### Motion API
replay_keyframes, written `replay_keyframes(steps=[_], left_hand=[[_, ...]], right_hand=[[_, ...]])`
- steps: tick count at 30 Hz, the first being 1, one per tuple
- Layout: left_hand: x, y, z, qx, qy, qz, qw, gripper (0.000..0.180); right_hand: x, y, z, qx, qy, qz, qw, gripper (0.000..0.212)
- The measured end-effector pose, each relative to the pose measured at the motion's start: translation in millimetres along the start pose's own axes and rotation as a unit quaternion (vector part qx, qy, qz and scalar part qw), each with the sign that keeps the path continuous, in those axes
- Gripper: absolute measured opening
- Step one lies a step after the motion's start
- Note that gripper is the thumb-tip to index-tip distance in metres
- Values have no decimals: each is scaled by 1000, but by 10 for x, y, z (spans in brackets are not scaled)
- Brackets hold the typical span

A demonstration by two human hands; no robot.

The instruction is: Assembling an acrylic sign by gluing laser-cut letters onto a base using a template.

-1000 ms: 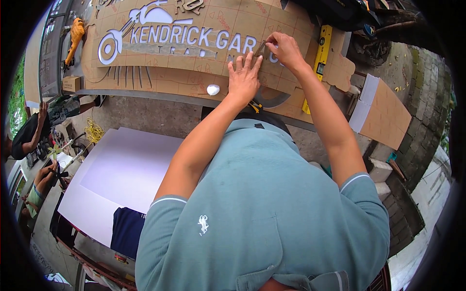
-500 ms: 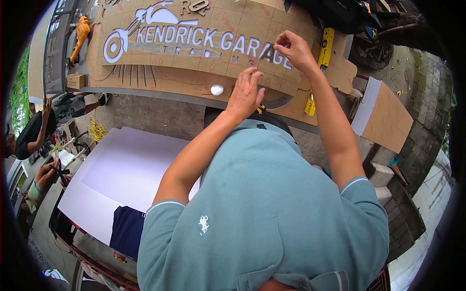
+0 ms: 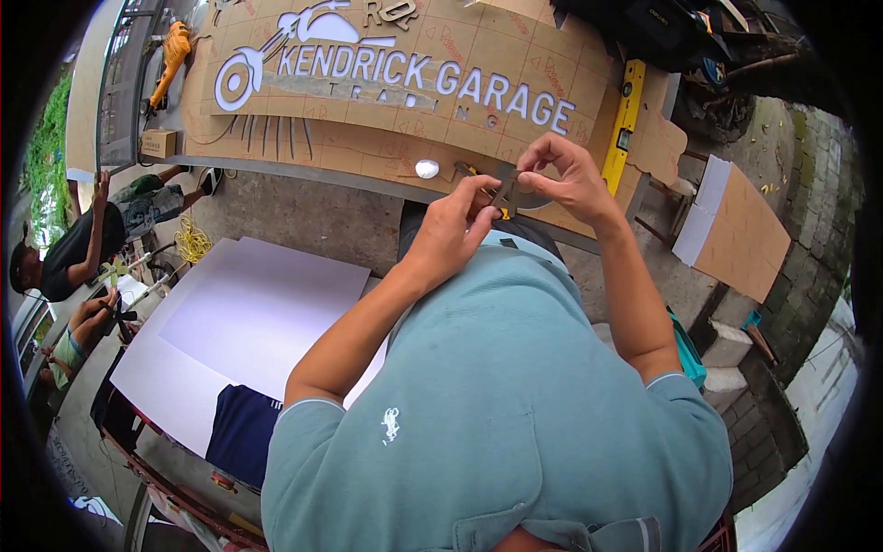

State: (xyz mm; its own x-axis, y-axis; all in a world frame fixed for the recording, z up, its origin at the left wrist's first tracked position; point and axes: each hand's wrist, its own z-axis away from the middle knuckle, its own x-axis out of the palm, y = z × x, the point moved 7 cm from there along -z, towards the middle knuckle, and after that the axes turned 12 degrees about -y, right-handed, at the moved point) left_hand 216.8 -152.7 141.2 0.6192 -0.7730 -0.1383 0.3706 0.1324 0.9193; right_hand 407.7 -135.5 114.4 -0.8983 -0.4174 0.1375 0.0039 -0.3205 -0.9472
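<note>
Above the table's near edge, my left hand (image 3: 452, 225) and my right hand (image 3: 566, 182) come close together, fingertips pinching a small flat grey piece (image 3: 503, 191). Its exact shape is partly hidden by the fingers. Just beyond lies a brown paper-faced board (image 3: 515, 140) with cut-out letters and a motorcycle outline showing white. A strip of clear film or tape crosses the smaller row of letters. Left of my hands rests a small white round thing (image 3: 427, 168). Part of a yellow-and-black tool shows beneath my fingers.
A yellow spirit level (image 3: 627, 110) lies right of the board. Loose letter pieces (image 3: 391, 13) and an orange power tool (image 3: 172, 60) are farther off. White sheets (image 3: 267, 304) lie at left behind me, with dark blue cloth (image 3: 244, 432). Two people are at far left.
My right hand has drawn back from the cut-out letters toward me with the grey piece. My left hand has closed and met it there.
</note>
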Motion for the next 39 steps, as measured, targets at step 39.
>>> replay_keyframes(steps=[39], left_hand=[[-698,-912,-962,5,171,-416,893,53]], right_hand=[[170,945,-108,46,173,117,977,38]])
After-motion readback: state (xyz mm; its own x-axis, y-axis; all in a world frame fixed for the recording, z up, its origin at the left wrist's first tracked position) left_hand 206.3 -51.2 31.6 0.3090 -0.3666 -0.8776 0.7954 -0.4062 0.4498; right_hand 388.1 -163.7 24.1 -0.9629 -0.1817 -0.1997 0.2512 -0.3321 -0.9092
